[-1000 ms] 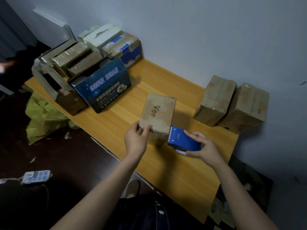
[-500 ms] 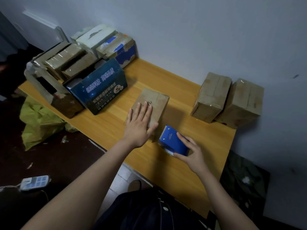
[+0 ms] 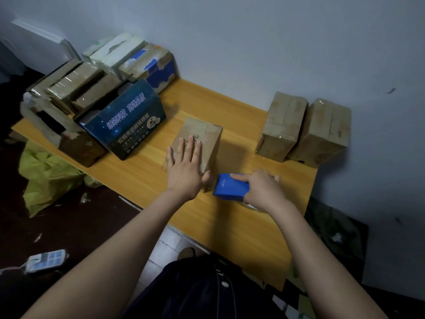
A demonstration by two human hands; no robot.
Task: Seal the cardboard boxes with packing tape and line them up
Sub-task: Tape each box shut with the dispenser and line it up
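Observation:
A small brown cardboard box (image 3: 208, 137) lies in the middle of the wooden table (image 3: 230, 226). My left hand (image 3: 185, 168) presses flat on its top, fingers straight and spread. My right hand (image 3: 259, 188) grips a blue tape dispenser (image 3: 230, 187) held against the box's near right end, index finger along its top. Two taped brown boxes (image 3: 281, 125) (image 3: 322, 132) stand side by side against the wall at the right.
At the table's left end stand a dark blue printed carton (image 3: 128, 125), open brown cartons (image 3: 69, 111) and white-and-blue boxes (image 3: 142, 61). A yellow-green bag (image 3: 46, 178) and a power strip (image 3: 44, 260) lie on the dark floor at left.
My left hand went from gripping the box's near end to lying flat on its top. The box now lies lower and flatter. The dispenser stays at the box's near right end.

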